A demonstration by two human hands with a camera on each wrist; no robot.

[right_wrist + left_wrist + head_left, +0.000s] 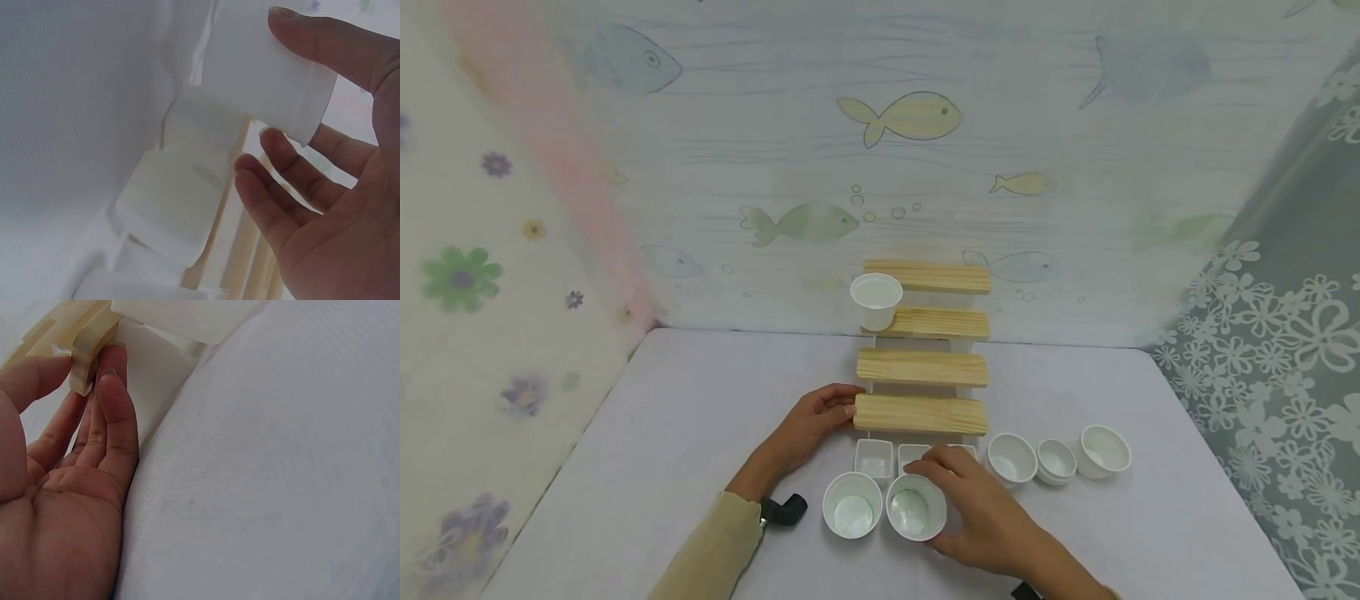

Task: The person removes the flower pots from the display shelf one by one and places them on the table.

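My left hand [816,421] pinches the left end of the lowest wooden step of a tiered shelf [921,415]. In the left wrist view the thumb lies on one side of the plank end [87,353] and the fingers on the other. With thumb and fingers around its side, my right hand [973,508] holds a round white cup [916,510] in front of the shelf. The right wrist view shows that cup [262,69] from the side, the thumb across its wall. A second round white cup [852,507] stands immediately left of it.
One white cup [877,302] stands on the shelf's upper left. Small square white dishes [874,460] line the shelf's foot. To the right stand a round bowl [1011,460], a smaller stacked pair [1056,461] and another bowl [1103,452]. A patterned wall rises behind the white table [715,375].
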